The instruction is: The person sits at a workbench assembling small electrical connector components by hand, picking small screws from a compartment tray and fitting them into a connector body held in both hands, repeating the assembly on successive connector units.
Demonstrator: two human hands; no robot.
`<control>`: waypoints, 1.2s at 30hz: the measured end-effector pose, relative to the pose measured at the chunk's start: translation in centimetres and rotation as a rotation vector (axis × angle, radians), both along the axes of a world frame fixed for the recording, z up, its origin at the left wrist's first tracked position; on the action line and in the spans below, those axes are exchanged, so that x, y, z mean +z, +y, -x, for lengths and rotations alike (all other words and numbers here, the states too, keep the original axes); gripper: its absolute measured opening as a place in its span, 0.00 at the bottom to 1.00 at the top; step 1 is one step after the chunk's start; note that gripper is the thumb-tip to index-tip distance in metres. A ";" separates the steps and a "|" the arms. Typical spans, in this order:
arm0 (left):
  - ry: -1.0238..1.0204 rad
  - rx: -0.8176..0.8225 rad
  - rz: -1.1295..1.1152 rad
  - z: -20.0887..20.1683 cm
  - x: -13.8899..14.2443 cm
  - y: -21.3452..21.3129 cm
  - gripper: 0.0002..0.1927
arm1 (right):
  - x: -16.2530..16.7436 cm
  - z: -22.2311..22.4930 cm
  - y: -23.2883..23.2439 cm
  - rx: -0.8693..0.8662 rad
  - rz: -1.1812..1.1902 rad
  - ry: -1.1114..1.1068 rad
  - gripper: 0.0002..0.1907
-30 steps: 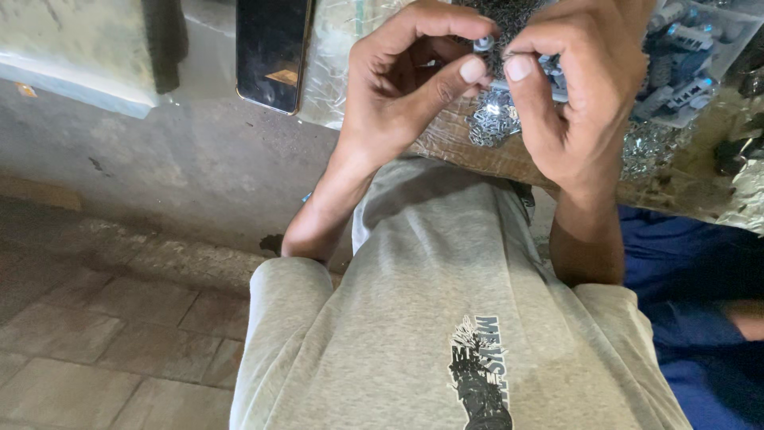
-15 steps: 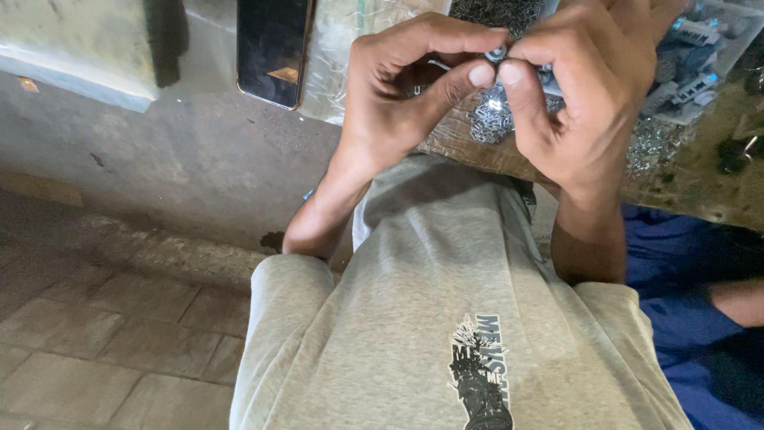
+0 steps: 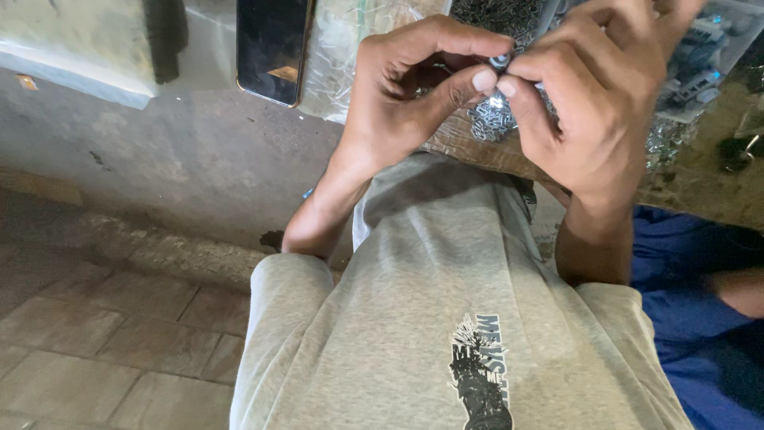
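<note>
You are pinching a small metal part (image 3: 499,62) between both hands, left hand (image 3: 406,87) and right hand (image 3: 593,95) closing on it at twelve o'clock above the pile of loose metal pieces (image 3: 492,119) on the desk (image 3: 700,191), mostly unworked.

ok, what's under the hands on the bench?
A pile of small metal parts lies below the left hand and right hand, which pinch one small piece. The hands cover most of the pile.
</note>
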State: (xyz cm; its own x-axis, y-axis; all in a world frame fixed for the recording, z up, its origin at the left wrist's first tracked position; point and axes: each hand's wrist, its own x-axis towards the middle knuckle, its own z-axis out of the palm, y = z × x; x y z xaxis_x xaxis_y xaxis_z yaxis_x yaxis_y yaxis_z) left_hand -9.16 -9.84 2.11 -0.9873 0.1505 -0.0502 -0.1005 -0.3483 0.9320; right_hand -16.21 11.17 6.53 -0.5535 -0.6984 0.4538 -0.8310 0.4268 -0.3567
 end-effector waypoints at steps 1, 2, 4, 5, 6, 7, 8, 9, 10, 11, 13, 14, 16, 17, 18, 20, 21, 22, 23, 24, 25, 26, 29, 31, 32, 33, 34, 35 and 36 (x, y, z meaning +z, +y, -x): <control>0.008 -0.002 -0.001 0.0 0.0 0.0 0.11 | 0.1 0.0 0.1 0.011 0.019 -0.052 0.11; 0.010 -0.011 -0.051 0.1 -0.1 0.1 0.10 | 0.2 0.0 0.1 0.021 0.039 -0.103 0.12; -0.002 -0.019 -0.136 0.2 -0.2 0.2 0.09 | 0.0 -0.6 0.0 -0.093 0.153 -0.381 0.10; -0.015 -0.016 -0.169 0.2 -0.3 0.2 0.09 | -0.2 -0.9 0.0 -0.148 0.210 -0.520 0.09; -0.019 -0.015 -0.190 0.3 -0.3 0.2 0.09 | -0.4 -1.3 -0.1 -0.150 0.226 -0.468 0.09; -0.024 -0.013 -0.212 0.3 -0.4 0.2 0.09 | -0.6 -1.7 -0.2 -0.151 0.243 -0.420 0.08; -0.021 -0.011 -0.221 0.3 -0.5 0.2 0.09 | -0.8 -1.9 -0.3 -0.153 0.250 -0.393 0.08; -0.025 -0.008 -0.219 0.2 -0.6 0.1 0.09 | -1.0 -2.1 -0.5 -0.156 0.256 -0.366 0.08; -0.029 -0.005 -0.216 0.2 -0.7 0.1 0.10 | -1.1 -2.2 -0.6 -0.162 0.252 -0.359 0.08; -0.041 0.001 -0.203 0.1 -0.8 0.1 0.10 | -1.2 -2.2 -0.6 -0.163 0.250 -0.352 0.07; -0.042 0.019 -0.164 0.0 -1.0 0.2 0.10 | -1.2 -2.0 -0.7 -0.160 0.248 -0.338 0.07; -0.032 0.032 -0.137 -0.1 -1.1 0.3 0.09 | -1.2 -1.9 -0.7 -0.150 0.252 -0.341 0.07; -0.015 0.047 -0.105 0.0 -1.1 0.4 0.09 | -1.3 -1.6 -0.5 -0.122 0.265 -0.354 0.09; -0.009 0.048 -0.099 0.0 -1.1 0.4 0.09 | -1.4 -1.6 -0.5 -0.104 0.274 -0.366 0.10; -0.006 0.039 -0.120 0.0 -1.1 0.4 0.09 | -1.5 -1.6 -0.4 -0.132 0.244 -0.323 0.10; -0.004 0.011 -0.188 0.2 -1.0 0.3 0.09 | -2.0 -1.9 -0.3 -0.179 0.207 -0.281 0.09; -0.008 0.002 -0.207 0.3 -0.9 0.2 0.10 | -2.2 -2.1 -0.3 -0.201 0.197 -0.283 0.10; -0.012 -0.008 -0.226 0.3 -0.9 0.1 0.10 | -2.4 -2.3 -0.3 -0.226 0.204 -0.330 0.10; -0.016 -0.008 -0.216 0.4 -0.8 -0.1 0.11 | -2.6 -2.3 -0.2 -0.223 0.231 -0.377 0.10; -0.018 -0.006 -0.203 0.4 -0.8 -0.1 0.11 | -2.7 -2.4 -0.2 -0.220 0.259 -0.423 0.10; -0.019 -0.003 -0.189 0.4 -0.7 -0.2 0.11 | -2.8 -2.3 -0.2 -0.187 0.305 -0.472 0.09; -0.018 -0.001 -0.173 0.3 -0.7 -0.2 0.10 | -2.8 -2.2 -0.2 -0.161 0.341 -0.491 0.08; -0.020 0.010 -0.156 0.1 -0.7 -0.2 0.09 | -2.4 -1.9 -0.3 -0.105 0.413 -0.499 0.06; -0.030 0.017 -0.147 0.0 -0.8 -0.2 0.09 | -1.9 -1.7 -0.4 -0.084 0.418 -0.497 0.04; -0.038 0.021 -0.138 -0.1 -0.7 -0.1 0.09 | -1.7 -1.8 -0.5 -0.085 0.401 -0.497 0.02; -0.041 0.026 -0.127 -0.1 -0.7 -0.1 0.09 | -1.5 -1.8 -0.5 -0.086 0.384 -0.496 0.01; -0.043 0.031 -0.116 -0.1 -0.6 -0.1 0.09 | -1.2 -2.0 -0.5 -0.097 0.354 -0.495 0.00; -0.040 0.036 -0.102 -0.1 -0.5 0.0 0.09 | -1.1 -2.0 -0.5 -0.104 0.328 -0.476 0.00; -0.040 0.037 -0.083 -0.1 -0.4 -0.1 0.10 | -1.0 -2.0 -0.5 -0.110 0.302 -0.456 0.01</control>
